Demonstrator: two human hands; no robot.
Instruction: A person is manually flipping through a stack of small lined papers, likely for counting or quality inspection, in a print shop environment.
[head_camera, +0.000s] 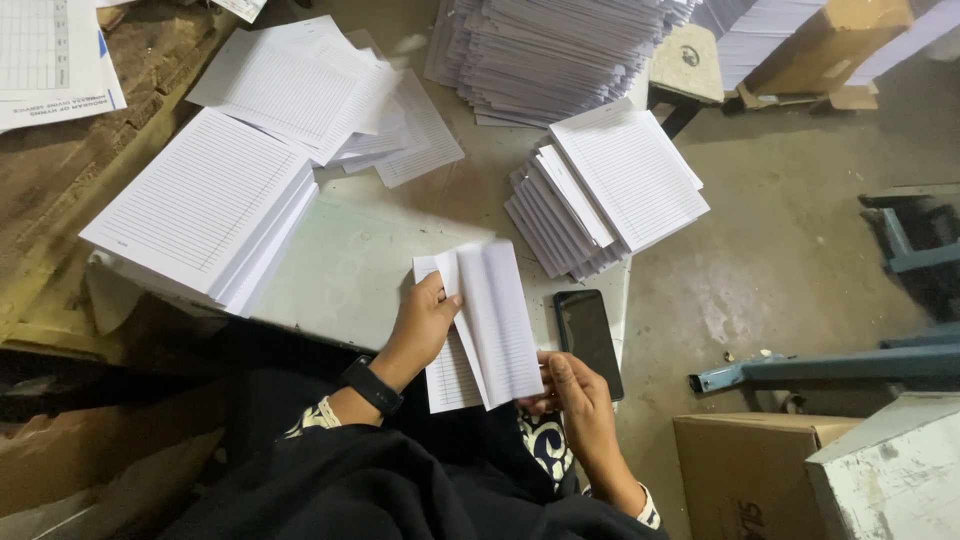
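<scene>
Paper in hand: a folded ruled sheet (485, 325), white with fine lines, is held over the near edge of the tabletop (350, 270), just in front of the person's lap.
Left hand (420, 325): at 9 o'clock of the sheet, thumb on top and fingers clasped round its left edge; a black wristband sits on that wrist.
Right hand (580, 405): at 5 o'clock of the sheet, fingers pinching its near right corner from below.
Key relation: the sheet's long axis runs from 6 to 12 o'clock with a slight lean, its fold ridge up the middle; it lies between the two hands, both touching it, the left holding higher along the edge and the right at the near end.
Phone: a black smartphone (588, 340) lies flat just beside the sheet at 3 o'clock, screen dark.
Folded stack: a fanned pile of ruled sheets (610, 195) lies at 1 o'clock, near but apart.
Flat stack: a thick block of unfolded ruled paper (205, 210) lies at 10 o'clock, overhanging the tabletop edge.
Loose sheets: a few ruled pages (330, 95) are spread at 11 o'clock.
Far pile: a tall heap of paper (550, 50) stands at 12 o'clock.
Floor side: a cardboard box (745, 475) sits at 4 o'clock.
</scene>
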